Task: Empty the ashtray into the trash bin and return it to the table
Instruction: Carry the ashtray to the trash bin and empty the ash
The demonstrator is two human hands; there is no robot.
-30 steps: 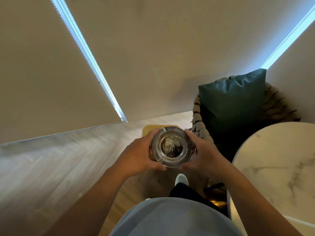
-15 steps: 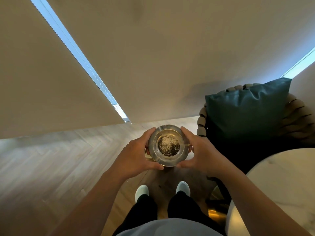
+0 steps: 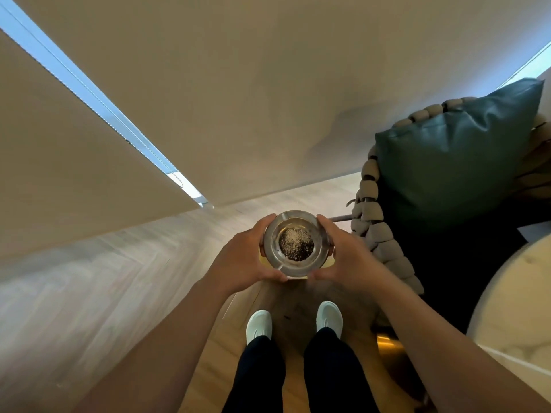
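Note:
A round metal ashtray [image 3: 274,251] filled with dark ash and grit sits level between both hands at chest height. My left hand [image 3: 243,260] grips its left rim and my right hand [image 3: 347,257] grips its right rim. Directly beneath the ashtray a yellow object [image 3: 328,265] on the floor peeks out at the ashtray's edges; most of it is hidden, so I cannot tell what it is. The round marble table [image 3: 507,308] lies at the right edge, behind my right forearm.
A woven rope chair [image 3: 375,231] with a teal cushion [image 3: 456,156] stands to the right. Beige blinds [image 3: 238,93] hang ahead. My white shoes [image 3: 259,324] stand on the wooden floor [image 3: 89,293], open to the left. A brass table base [image 3: 387,347] is near my right foot.
The view has tilted further down, so both legs and shoes now show. The ashtray stays held level in both hands while the chair and table have slid to the right.

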